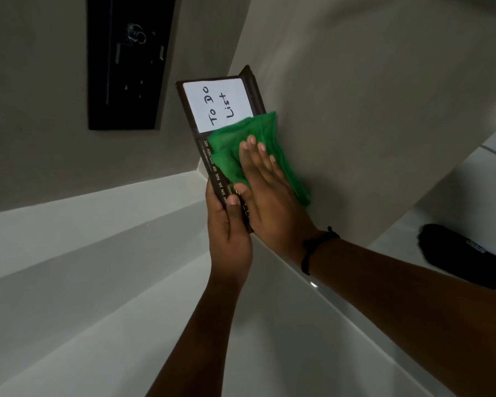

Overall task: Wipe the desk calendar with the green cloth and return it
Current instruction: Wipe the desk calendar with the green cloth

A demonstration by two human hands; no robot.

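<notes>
A dark brown desk calendar [194, 121] is held up in the air, with a white "To Do List" panel on its upper half and a strip of month names along its left edge. My left hand [229, 236] grips its lower end, thumb across the front. My right hand [265, 196] lies flat, fingers together, pressing the green cloth [226, 150] against the calendar's lower front. The cloth hides most of that lower half and hangs off its right side.
A white ledge [98, 224] runs below and to the left of the hands. A black switch panel [129, 61] is on the wall at upper left. A dark-socked foot [458, 250] is on the pale floor at right. A black cord is tied round the right wrist.
</notes>
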